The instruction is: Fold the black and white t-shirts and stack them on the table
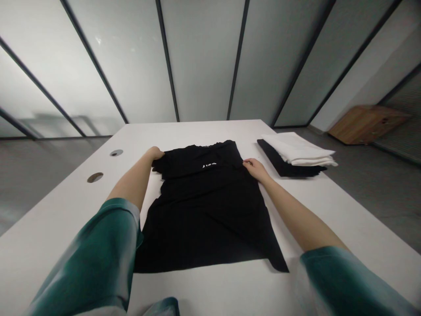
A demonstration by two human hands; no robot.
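A black T-shirt [210,210] lies spread on the white table, its neckline at the far side and its hem toward me. Small white lettering shows on its chest, and a few creases run across the body. My left hand [155,153] grips the shirt at its left sleeve, with the fingertips partly hidden by the hand. At the opposite side, my right hand [255,168] pinches the shirt's right edge near the sleeve between thumb and fingers. The hem's right corner sticks out toward me.
To the right on the table [92,245] sits a stack of folded white cloth [297,148] on folded black cloth [279,163]. Two round holes are at the table's left. Beyond stand frosted glass panels; a wooden cabinet [365,124] is on the floor at right.
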